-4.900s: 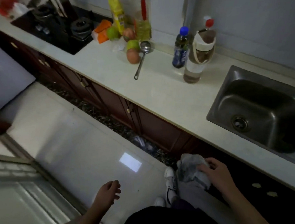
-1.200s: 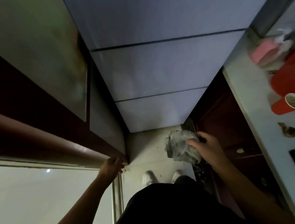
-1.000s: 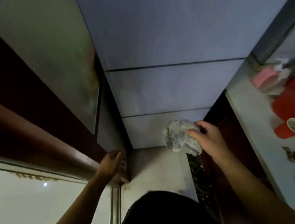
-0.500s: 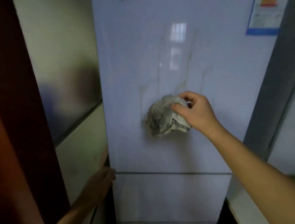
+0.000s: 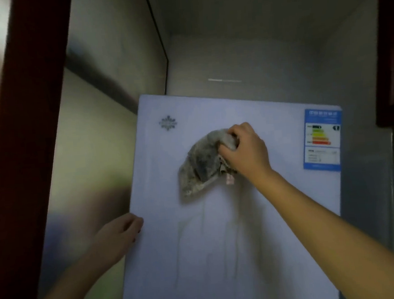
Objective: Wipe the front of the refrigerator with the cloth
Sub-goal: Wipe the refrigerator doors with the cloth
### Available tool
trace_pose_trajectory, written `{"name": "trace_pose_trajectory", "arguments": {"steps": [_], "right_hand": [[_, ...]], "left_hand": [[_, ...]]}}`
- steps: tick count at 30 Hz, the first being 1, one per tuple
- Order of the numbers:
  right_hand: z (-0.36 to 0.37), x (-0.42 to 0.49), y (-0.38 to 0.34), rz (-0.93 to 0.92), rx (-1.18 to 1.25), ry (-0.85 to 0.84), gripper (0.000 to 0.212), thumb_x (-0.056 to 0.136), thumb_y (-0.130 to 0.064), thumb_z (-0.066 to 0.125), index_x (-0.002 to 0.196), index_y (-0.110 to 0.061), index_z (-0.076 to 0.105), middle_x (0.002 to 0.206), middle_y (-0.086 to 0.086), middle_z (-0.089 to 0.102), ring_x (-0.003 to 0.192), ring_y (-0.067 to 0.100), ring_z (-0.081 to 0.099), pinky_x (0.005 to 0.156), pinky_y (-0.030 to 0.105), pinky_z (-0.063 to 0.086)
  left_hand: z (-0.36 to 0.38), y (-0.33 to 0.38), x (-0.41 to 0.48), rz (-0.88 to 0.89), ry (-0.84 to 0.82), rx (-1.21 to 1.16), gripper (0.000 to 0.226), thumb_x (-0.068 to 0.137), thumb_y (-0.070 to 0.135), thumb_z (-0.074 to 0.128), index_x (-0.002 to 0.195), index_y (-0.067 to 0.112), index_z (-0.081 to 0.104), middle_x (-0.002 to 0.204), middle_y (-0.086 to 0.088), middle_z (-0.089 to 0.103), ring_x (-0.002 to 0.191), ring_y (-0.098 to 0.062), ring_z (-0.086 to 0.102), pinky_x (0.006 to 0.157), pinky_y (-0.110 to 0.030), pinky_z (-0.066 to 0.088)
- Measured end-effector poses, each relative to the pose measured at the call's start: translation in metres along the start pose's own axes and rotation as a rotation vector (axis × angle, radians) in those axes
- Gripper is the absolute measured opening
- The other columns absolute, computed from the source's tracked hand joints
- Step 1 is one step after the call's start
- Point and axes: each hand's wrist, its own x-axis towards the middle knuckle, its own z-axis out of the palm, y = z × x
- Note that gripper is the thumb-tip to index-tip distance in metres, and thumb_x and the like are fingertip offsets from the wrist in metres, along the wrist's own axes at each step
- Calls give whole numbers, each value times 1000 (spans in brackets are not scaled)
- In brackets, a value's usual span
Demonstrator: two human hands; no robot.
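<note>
Cloth bunched in right grip, against refrigerator

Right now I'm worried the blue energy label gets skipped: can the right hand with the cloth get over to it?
Probably yes. The right hand presses the cloth on the refrigerator door, level with the energy label, and only bare door lies between them.

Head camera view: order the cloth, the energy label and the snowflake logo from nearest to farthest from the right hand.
From the right hand:
1. Cloth, gripped in that hand, pressed on the refrigerator door.
2. Energy label, to the right, at the door's upper right corner.
3. Snowflake logo, upper left of the door.
</note>
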Motion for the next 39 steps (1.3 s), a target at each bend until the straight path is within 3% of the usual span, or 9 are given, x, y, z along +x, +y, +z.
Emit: {"name": "trace_pose_trajectory", "arguments": {"steps": [3,7,11,16,20,22,27,32,39], "right_hand": [[17,-5,7,-111,-128,-32,39,78,-29,75,113,-16,63,112,2,53,98,22,51,77,33,43],[29,-10,6,-423,-352,91,49,75,-10,70,123,-14,61,123,11,57,110,29,48,88,36,35],[37,-14,7,-601,-384,76,44,73,7,71,114,-7,71,115,16,68,103,39,63,83,44,51],[42,-23,7,-472,-251,57,36,85,1,65,120,-4,72,125,14,68,114,37,63,93,46,55],[51,-43,3,-313,-199,-49,54,94,-38,58,140,-11,59,149,8,53,139,27,45,114,41,38],[54,-46,0,-293,-245,-77,68,89,-50,65,144,-13,54,153,8,49,144,29,40,117,42,34],[66,-54,-4,-286,-245,-17,66,86,-36,72,144,-11,54,154,12,47,145,35,40,120,46,33],[85,-72,2,-442,-228,28,54,84,-24,73,135,-11,64,150,19,52,143,39,44,114,56,41],[100,-91,7,-484,-203,-21,65,80,-45,75,136,-13,64,153,13,50,148,32,38,122,50,31]], "left_hand": [[2,10,8,18,-22,19,34,102,43,50,85,19,65,85,1,71,79,-14,70,84,-42,56],[5,14,11,60,-25,107,33,101,47,50,82,23,61,78,4,68,76,-10,67,68,-31,49],[6,13,12,74,-3,147,30,102,46,49,85,26,62,82,6,69,76,-7,66,69,-30,49],[6,9,11,100,27,123,28,102,42,50,83,25,60,82,1,69,78,-15,66,77,-37,53],[7,9,6,132,45,171,22,102,44,48,91,30,60,84,6,68,76,-6,64,67,-28,48],[9,10,6,153,58,228,19,102,45,47,98,33,60,87,10,67,76,-1,61,62,-21,42],[13,14,8,256,203,370,39,102,47,41,121,21,64,111,3,67,101,-18,64,82,-35,53],[17,23,17,479,370,562,56,96,47,38,123,8,68,128,-14,66,113,-35,66,87,-43,56],[24,15,29,580,354,670,54,96,45,43,126,7,68,143,-19,58,126,-38,61,94,-43,55]]}}
